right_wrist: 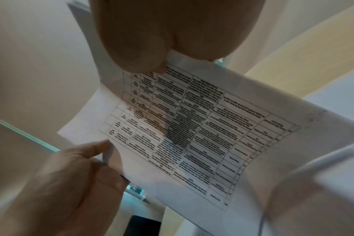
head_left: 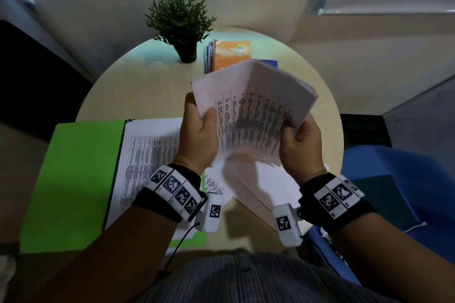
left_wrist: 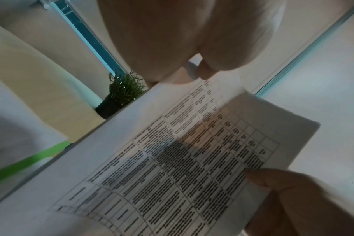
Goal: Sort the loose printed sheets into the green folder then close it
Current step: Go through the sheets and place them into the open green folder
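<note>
Currently both hands are up off the bench (head_left: 138, 96) with a stack of printed sheets (head_left: 256, 110) between them. Left hand (head_left: 199, 135) grip: thumb on the printed face, fingers curled behind the stack's left edge. Right hand (head_left: 301, 142) grip: thumb pinching the lower right corner from the front, fingers behind. Top sheet bows along a vertical crease, table text facing the person. Left wrist view shows the right thumb (left_wrist: 261, 177) on the table print; right wrist view shows the left thumb (right_wrist: 91, 150) at the sheet edge. Green folder (head_left: 73, 179) lies open on the bench, below and left of the left grip, with a printed sheet (head_left: 147, 155) on its right half. More white sheets (head_left: 256, 187) lie on the bench directly under the hands. Beyond the grips: potted plant (head_left: 181, 22) and spiral notebooks (head_left: 221, 55), orange cover on top. Blue chair (head_left: 394, 179) right of the right grip.
</note>
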Available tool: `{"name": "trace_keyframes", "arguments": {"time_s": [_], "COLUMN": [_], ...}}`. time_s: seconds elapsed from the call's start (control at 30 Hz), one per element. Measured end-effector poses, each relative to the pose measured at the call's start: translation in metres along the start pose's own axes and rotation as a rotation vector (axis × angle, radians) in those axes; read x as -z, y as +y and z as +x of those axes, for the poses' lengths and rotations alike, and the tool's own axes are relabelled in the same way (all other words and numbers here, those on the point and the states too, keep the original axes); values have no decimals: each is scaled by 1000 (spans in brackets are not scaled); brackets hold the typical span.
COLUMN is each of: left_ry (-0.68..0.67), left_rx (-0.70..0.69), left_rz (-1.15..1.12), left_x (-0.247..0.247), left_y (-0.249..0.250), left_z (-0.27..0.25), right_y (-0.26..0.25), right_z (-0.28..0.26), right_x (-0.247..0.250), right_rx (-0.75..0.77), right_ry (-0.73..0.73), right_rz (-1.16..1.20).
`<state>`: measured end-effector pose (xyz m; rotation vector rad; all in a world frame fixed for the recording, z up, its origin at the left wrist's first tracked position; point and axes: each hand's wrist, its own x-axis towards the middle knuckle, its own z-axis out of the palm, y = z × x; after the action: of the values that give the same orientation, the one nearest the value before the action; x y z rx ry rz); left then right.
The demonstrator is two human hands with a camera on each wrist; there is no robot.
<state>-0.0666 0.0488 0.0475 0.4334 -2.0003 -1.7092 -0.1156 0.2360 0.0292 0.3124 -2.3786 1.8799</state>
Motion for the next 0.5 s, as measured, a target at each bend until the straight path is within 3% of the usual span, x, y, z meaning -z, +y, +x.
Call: {"name": "trace_keyframes", "arguments": {"time_s": [0.1,0.17,0.27,0.33,0.5], "left_ry": [18,-10,-154,-213,-242], "left_rx": [-13,11,213,280,394], "left_rz": [-76,-28,90,192,312], "left_x": [1,1,6,17,94], "left_y": [4,-1,-28,-46,-75], "left_z": [2,0,-6,-9,-34], "right_y": [-7,5,38,47,39], "right_z": [3,-1,-15,-18,-4], "right_x": [4,5,3,3,-4], "right_rx": [19,-47,-224,-294,-216], "right_ry": [1,-53,-202,-200,-146], "right_rz": [47,-11,-240,-278,-206]}}
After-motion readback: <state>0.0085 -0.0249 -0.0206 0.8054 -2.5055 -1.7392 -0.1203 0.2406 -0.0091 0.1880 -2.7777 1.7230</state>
